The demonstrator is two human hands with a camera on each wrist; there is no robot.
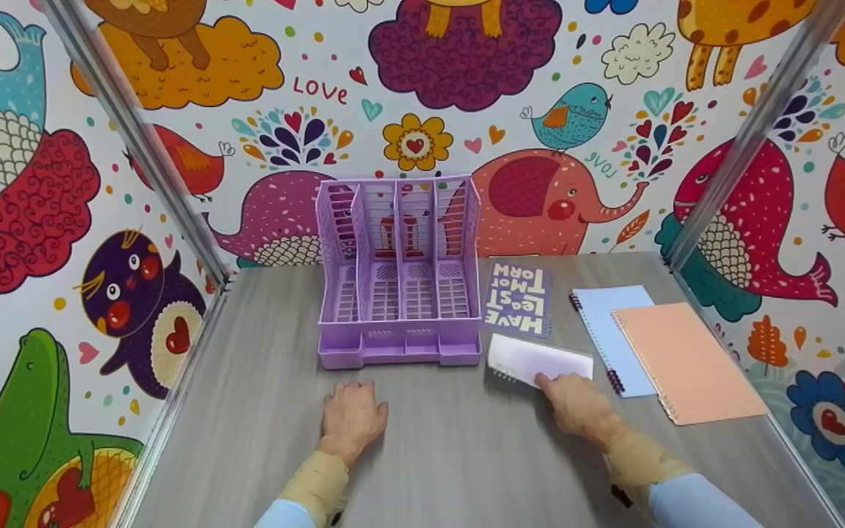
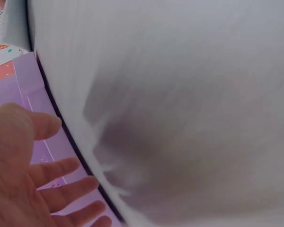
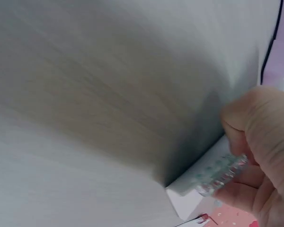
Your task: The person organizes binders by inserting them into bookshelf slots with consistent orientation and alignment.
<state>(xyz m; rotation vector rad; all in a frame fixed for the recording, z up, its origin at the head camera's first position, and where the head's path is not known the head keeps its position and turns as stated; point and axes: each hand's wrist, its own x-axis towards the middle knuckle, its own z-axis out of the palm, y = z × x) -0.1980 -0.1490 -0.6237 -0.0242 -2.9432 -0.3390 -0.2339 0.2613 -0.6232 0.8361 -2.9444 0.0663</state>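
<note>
My right hand [image 1: 576, 403] pinches a small white spiral notebook [image 1: 532, 359] by its near edge, tilted above the table. In the right wrist view, thumb and fingers [image 3: 241, 189] close round it beside its clear coil binding. My left hand [image 1: 353, 418] is at the table in front of a purple desk file rack [image 1: 400, 345], holding nothing. Its fingers are spread and relaxed in the left wrist view, with the rack's purple front [image 2: 38, 104] beyond them. The rack has upright dividers and low front compartments.
Beside the rack lies a purple notebook [image 1: 518, 297] with large lettering. Farther right, a peach spiral notebook [image 1: 690, 363] overlaps a light blue one [image 1: 609, 315]. Patterned panels [image 1: 283, 88] with metal edge strips enclose the grey table [image 1: 452, 455] at the back and sides.
</note>
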